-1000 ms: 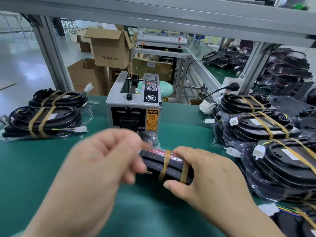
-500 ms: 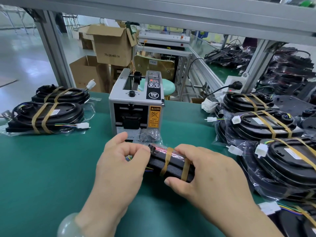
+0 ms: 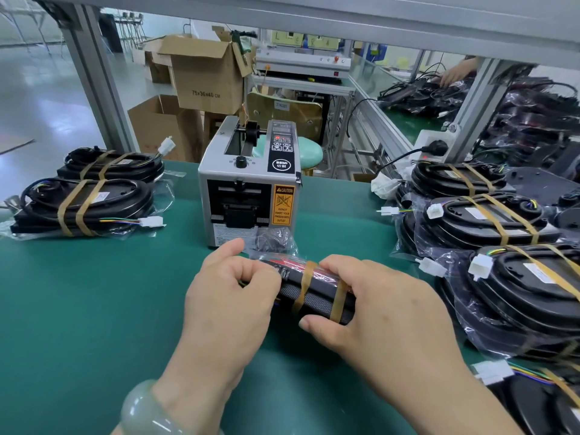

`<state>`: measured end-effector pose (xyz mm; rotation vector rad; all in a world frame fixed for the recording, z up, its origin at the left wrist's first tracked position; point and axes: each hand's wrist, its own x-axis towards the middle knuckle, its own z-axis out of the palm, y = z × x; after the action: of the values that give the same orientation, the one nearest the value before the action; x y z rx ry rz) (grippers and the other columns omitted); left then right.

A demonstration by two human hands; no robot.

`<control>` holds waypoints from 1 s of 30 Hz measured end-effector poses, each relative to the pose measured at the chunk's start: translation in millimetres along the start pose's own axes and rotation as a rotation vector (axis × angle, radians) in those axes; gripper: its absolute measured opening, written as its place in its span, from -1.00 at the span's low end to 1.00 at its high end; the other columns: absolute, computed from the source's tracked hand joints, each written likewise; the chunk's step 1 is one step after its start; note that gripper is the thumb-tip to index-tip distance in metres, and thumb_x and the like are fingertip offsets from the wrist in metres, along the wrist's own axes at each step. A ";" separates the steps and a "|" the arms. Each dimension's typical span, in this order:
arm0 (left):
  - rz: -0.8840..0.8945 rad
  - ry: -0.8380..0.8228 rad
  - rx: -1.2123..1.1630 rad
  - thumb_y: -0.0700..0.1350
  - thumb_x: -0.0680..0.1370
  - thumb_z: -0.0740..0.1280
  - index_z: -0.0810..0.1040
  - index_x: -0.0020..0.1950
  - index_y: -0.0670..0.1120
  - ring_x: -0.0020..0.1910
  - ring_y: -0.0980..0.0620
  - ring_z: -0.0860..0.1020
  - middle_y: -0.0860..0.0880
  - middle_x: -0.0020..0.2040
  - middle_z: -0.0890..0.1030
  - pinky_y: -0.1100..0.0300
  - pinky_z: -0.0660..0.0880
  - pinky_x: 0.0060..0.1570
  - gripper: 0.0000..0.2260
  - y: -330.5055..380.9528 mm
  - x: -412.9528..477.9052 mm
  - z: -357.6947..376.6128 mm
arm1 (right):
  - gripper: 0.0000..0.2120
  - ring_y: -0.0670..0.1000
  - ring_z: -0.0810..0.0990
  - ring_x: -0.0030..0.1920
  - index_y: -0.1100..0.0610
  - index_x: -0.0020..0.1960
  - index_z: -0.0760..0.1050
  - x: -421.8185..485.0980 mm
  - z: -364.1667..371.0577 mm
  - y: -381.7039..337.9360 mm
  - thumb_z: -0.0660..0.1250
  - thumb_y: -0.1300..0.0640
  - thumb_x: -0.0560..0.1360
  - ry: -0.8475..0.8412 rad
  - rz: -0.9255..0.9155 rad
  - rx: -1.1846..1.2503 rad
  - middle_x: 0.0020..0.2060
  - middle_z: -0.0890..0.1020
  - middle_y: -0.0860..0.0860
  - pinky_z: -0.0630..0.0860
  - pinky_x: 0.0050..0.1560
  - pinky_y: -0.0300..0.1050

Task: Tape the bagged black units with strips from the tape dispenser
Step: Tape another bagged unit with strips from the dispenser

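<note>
1. While the bagged black unit (image 3: 317, 295) stands on edge just in front of the tape dispenser (image 3: 248, 186), both hands hold it over the green table mat (image 3: 78, 309). Whether its lower edge rests on the mat cannot be told.
2. The left hand (image 3: 229, 296) grips the left end of the unit. Its fingers curl over the top edge and its thumb points up toward the dispenser.
3. The right hand (image 3: 376, 312) grasps the right end. Its fingers wrap over the top and its thumb presses against the near face.
4. Two brown tape strips (image 3: 306, 282) cross the unit side by side between the hands. The right strip lies just beside the right hand's fingers.
5. The loose end of the clear bag (image 3: 273, 243) bunches up behind the unit, against the lower front of the dispenser.
6. The dispenser stands upright at mid-table with its outlet facing the person. An orange caution label (image 3: 283, 204) sits to the right of the outlet, and a black knob (image 3: 241, 161) sits on top.
7. On the left side of the mat, two taped units (image 3: 88, 202) lie flat, one behind the other. Each carries two strips and a white connector on coloured wires.
8. On the right side, more bagged units (image 3: 483, 215) lie overlapping in a stack, each crossed by strips.
9. A pale green bracelet (image 3: 147, 409) circles the left wrist.
10. Beyond the table, cardboard boxes (image 3: 204, 76) stand stacked on the floor, and a green stool (image 3: 309, 152) stands just behind the dispenser.
</note>
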<state>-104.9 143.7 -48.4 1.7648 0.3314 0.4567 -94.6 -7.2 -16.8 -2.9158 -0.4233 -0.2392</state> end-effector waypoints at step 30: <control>-0.028 0.074 0.051 -0.16 0.42 0.31 0.61 -0.29 0.03 0.25 0.30 0.38 0.19 0.15 0.50 0.75 0.10 -0.14 -0.86 -0.3 1.8 8.6 | -0.47 -0.06 0.53 -0.18 -0.18 0.05 0.38 0.5 1.7 -0.7 0.30 -0.42 0.18 0.030 0.014 0.016 -0.22 0.56 -0.17 0.44 -0.22 -0.15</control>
<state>-99.3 137.3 -50.2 1.7936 0.4226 0.4987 -94.0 -6.1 -18.2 -2.8942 -0.3983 -0.2752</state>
